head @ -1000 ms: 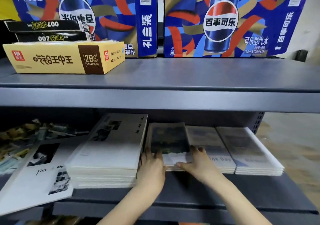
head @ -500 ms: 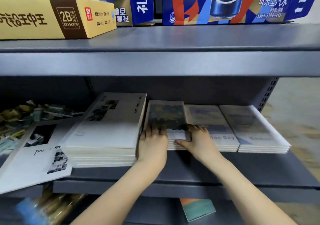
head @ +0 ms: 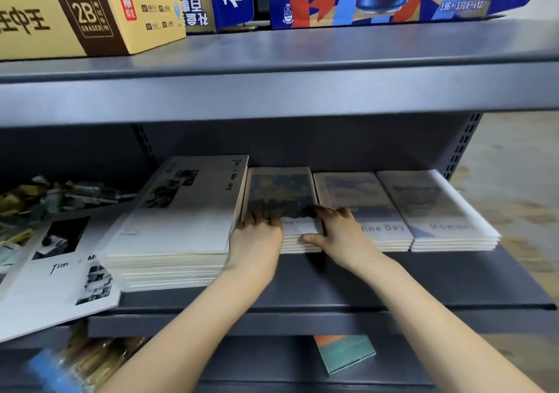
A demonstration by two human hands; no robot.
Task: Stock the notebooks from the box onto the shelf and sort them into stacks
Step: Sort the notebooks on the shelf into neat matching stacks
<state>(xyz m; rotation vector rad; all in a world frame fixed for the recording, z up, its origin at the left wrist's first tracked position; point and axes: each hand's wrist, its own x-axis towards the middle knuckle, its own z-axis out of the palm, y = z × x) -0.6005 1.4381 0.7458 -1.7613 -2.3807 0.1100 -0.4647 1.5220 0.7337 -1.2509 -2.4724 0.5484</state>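
Most of the stocking looks done: four piles lie side by side on the shelf point(head: 332, 286), a big white stack point(head: 181, 211) on the left, then the dark stack point(head: 279, 189), the Fine Day stack point(head: 360, 205) and the Moment stack point(head: 438, 208), each touching its neighbour. What seems left is tidying. A loose notebook point(head: 57, 286) sits askew, hanging over the shelf's front lip, a teal notebook point(head: 344, 353) lies on the level below, and the box is out of sight, so I can't say whether it is empty. Both hands are at the near end of the dark stack, squaring it up, I'd judge. The left hand point(head: 257, 238) has its fingers bent onto the cover at the near left corner, thumb hidden, so I can't tell whether it grips or only presses. The right hand point(head: 338, 235) pinches the near right corner, fingers on top and thumb along the front edge. The dark stack lies flat, long axis running front to back, pale title band nearest me.
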